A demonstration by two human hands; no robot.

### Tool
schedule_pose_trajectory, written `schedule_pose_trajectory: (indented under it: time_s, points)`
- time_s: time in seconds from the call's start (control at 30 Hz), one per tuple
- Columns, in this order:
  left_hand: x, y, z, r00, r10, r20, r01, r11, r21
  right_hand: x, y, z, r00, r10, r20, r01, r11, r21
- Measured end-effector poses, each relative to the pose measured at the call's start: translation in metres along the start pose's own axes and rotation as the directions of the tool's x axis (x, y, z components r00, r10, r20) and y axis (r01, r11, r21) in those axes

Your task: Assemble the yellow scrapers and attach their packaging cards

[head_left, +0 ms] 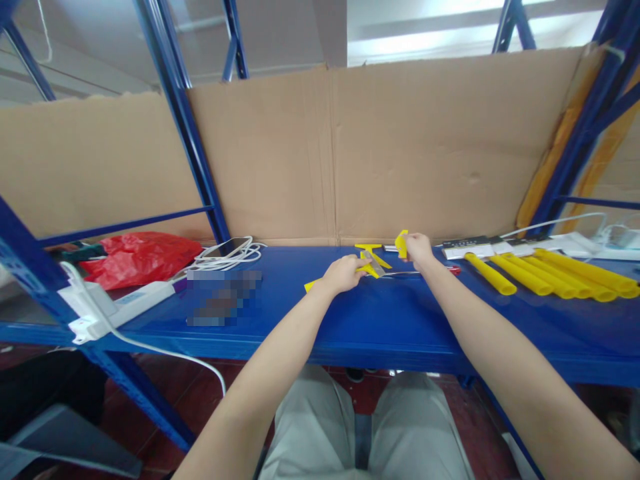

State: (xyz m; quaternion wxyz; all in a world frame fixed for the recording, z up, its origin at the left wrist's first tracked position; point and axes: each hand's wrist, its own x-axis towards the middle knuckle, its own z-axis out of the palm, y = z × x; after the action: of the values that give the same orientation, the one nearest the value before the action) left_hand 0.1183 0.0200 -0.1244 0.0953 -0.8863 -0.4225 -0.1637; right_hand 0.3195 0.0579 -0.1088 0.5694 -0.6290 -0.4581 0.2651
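- yellow-and-metal tool (373, 262): gripped by fingers of left hand (345, 273), over blue shelf (280, 300); metal end pointed right, past fingertips; axis roughly sideways
- yellow piece (401, 245): pinched by fingers of right hand (417, 247), at their left; axis near upright

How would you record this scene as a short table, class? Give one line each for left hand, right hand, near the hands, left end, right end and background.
Left hand: holds a yellow-and-grey piece
Right hand: holds a small yellow piece
Near the hands: red-handled tool on the blue shelf, partly hidden by the right forearm
Left end: red plastic bag, white power strip
Right end: row of yellow tubes
Background: upright cardboard
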Motion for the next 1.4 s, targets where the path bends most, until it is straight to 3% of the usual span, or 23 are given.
schedule_pose_trajectory:
  time_s: [0.3,0.43,0.6,0.67,0.77,0.9,1.4]
  points:
    - [-0.001,0.0,0.0,1.0,0.001,-0.011,-0.001,1.0,0.004,0.0,-0.003,-0.004,0.93,0.217,0.297,-0.247,0.966,0.069]
    - [-0.001,-0.001,0.002,1.0,0.0,-0.023,0.0,1.0,-0.015,-0.005,-0.01,-0.007,0.897,0.228,0.378,-0.291,0.949,0.119]
    - [0.0,-0.002,0.005,0.999,-0.024,-0.023,0.022,0.998,-0.064,-0.02,-0.021,-0.005,0.856,0.169,0.488,-0.227,0.972,0.06]
    - [0.001,-0.002,0.005,0.999,-0.037,-0.016,0.035,0.997,-0.073,-0.027,-0.024,-0.003,0.862,0.143,0.487,-0.168,0.986,0.008]
    - [0.002,-0.003,0.006,0.999,-0.037,-0.011,0.036,0.997,-0.073,-0.034,-0.026,0.002,0.879,0.039,0.475,0.015,0.994,-0.109]
    - [0.003,-0.004,0.008,0.999,-0.041,-0.009,0.041,0.997,-0.061,-0.039,-0.024,0.01,0.864,-0.084,0.496,0.213,0.954,-0.211]
    - [0.002,-0.002,0.008,0.999,-0.045,-0.005,0.044,0.998,-0.047,-0.043,-0.02,0.02,0.87,-0.153,0.469,0.319,0.9,-0.298]
